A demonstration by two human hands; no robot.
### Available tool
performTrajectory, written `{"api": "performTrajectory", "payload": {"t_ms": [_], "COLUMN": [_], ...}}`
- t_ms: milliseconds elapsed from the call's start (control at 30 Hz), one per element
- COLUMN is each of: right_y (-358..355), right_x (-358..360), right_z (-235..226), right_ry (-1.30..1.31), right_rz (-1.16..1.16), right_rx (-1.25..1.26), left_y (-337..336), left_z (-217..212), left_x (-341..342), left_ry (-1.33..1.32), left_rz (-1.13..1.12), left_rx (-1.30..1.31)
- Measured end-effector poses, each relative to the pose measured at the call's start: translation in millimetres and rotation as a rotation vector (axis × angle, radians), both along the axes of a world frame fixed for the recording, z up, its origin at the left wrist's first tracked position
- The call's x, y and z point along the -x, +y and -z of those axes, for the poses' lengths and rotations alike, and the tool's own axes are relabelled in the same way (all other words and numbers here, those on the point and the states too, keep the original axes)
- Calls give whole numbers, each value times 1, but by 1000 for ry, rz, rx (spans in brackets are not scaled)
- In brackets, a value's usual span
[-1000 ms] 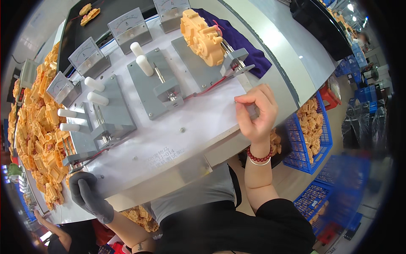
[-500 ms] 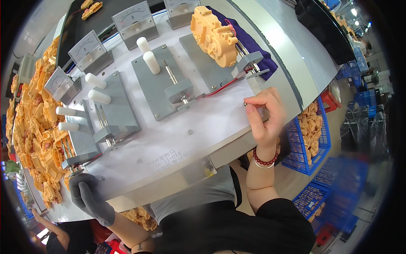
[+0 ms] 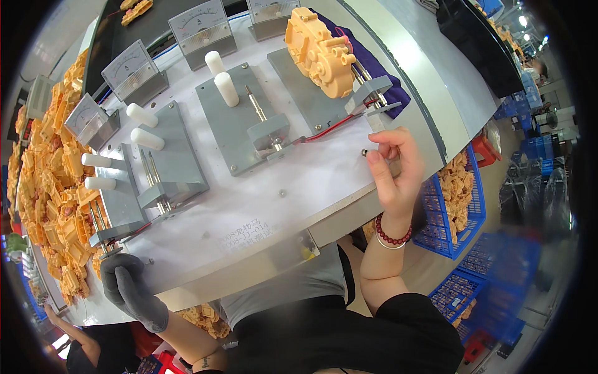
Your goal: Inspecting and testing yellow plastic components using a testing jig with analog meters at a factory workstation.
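Observation:
My right hand [image 3: 398,168] is bare, above the table's right front edge, with its thumb and index finger apart. A small dark metal stud [image 3: 364,152] stands on the table right by the thumb tip. My left hand [image 3: 128,290], in a grey glove, is curled at the table's left front corner beside the leftmost fixture [image 3: 119,206]; whatever its fingers hold is hidden. A yellow-orange plastic gearbox housing [image 3: 321,56] sits on the rightmost grey fixture [image 3: 311,115], against its metal pins. Another grey fixture [image 3: 230,131] with white posts and a pin stands left of it.
Analog panel meters [image 3: 200,28] line the back behind the fixtures. A large heap of orange housings [image 3: 53,187] covers the left side. Dark purple cloth [image 3: 380,78] lies behind the right fixture. Blue crates [image 3: 458,206] of orange parts stand on the floor at right.
My right index finger has lifted off from the small stud, widening the gap to the thumb. The left hand stays at the corner. The whole view has shifted slightly.

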State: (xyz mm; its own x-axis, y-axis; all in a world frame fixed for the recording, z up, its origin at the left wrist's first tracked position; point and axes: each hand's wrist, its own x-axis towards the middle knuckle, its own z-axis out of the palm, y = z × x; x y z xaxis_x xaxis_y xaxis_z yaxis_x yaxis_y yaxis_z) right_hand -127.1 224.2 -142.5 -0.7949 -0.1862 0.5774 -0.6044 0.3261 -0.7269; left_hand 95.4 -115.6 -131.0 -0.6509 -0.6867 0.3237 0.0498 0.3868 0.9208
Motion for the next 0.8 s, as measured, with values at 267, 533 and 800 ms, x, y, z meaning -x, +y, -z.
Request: {"api": "performTrajectory", "payload": {"t_ms": [267,533,800], "right_y": [-2,1,0], "right_x": [-1,0,1], "right_z": [-6,-3,-3], "right_ry": [-89,-85,-80], "right_rz": [45,32,30], "right_rx": [-5,-12,-2], "left_y": [-4,2,0], "left_z": [-1,-2,-3], "left_x": [-4,2,-1], "left_ry": [8,-21,-9], "left_rz": [17,-7,47], "left_rx": [-8,2,-6]}}
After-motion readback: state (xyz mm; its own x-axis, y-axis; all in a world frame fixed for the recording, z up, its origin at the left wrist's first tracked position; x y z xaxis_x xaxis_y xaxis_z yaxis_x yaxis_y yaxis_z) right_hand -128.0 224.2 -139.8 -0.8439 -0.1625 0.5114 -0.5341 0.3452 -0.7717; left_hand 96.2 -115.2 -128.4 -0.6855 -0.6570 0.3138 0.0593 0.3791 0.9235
